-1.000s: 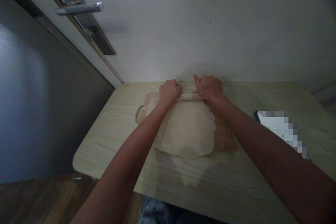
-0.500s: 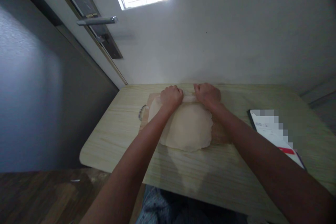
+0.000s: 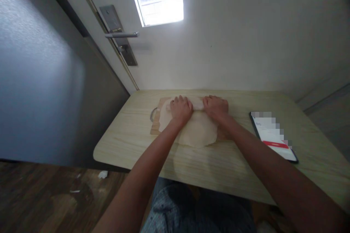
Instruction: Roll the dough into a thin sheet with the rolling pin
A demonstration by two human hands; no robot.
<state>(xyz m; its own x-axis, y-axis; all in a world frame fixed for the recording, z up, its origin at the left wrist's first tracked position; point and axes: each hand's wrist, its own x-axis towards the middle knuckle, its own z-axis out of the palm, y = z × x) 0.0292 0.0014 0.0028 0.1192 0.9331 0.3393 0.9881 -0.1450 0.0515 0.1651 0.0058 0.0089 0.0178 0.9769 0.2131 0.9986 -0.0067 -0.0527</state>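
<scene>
A flat, pale sheet of dough lies on a wooden board on a light wood table. Across its far part runs a rolling pin, pale and dusted. My left hand is closed over the pin's left part. My right hand is closed over its right part. Both arms stretch forward from the bottom of the view. The pin's ends are hidden under my hands.
A phone with a lit screen lies on the table to the right. A metal loop shows at the board's left end. A door with a lever handle stands at the left behind the table.
The pin and both hands have come a little nearer over the dough. My head has lifted and pulled back, so the table looks smaller and the door handle sits lower in view.
</scene>
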